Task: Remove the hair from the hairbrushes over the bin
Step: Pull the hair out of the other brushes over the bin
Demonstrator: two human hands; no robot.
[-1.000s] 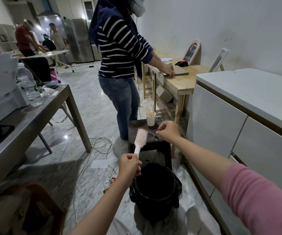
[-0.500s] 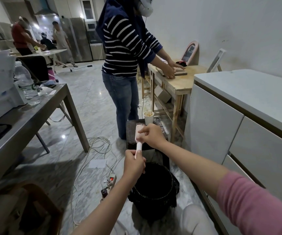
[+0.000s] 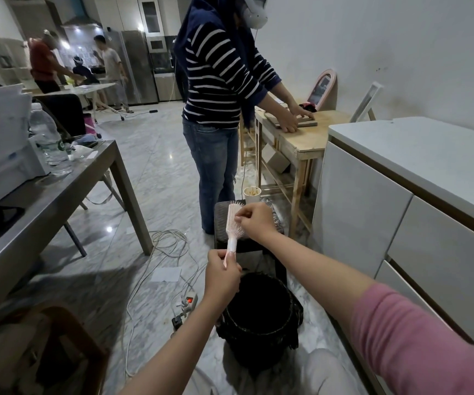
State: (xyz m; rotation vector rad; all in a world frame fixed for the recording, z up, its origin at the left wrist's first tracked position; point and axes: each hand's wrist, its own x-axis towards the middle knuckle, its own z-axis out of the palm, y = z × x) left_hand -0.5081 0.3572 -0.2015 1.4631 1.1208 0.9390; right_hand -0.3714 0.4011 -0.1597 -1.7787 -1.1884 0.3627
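A pink hairbrush (image 3: 233, 223) stands upright above the near edge of a black bin (image 3: 261, 323) lined with a dark bag. My left hand (image 3: 223, 273) grips its handle from below. My right hand (image 3: 254, 220) is at the bristle side of the brush head, its fingertips pinched together among the bristles. Whether hair is between the fingers is too small to tell.
Behind the bin stands a dark stool (image 3: 221, 220) with a paper cup (image 3: 252, 194) and foil on it. A person in a striped top (image 3: 215, 89) works at a wooden table (image 3: 307, 138). White cabinets (image 3: 401, 212) lie right, a metal table (image 3: 59, 195) left, cables (image 3: 170, 240) on the floor.
My right hand came from the stool to the brush head and now pinches at the bristles. My left hand keeps hold of the handle and has brought the brush closer over the bin.
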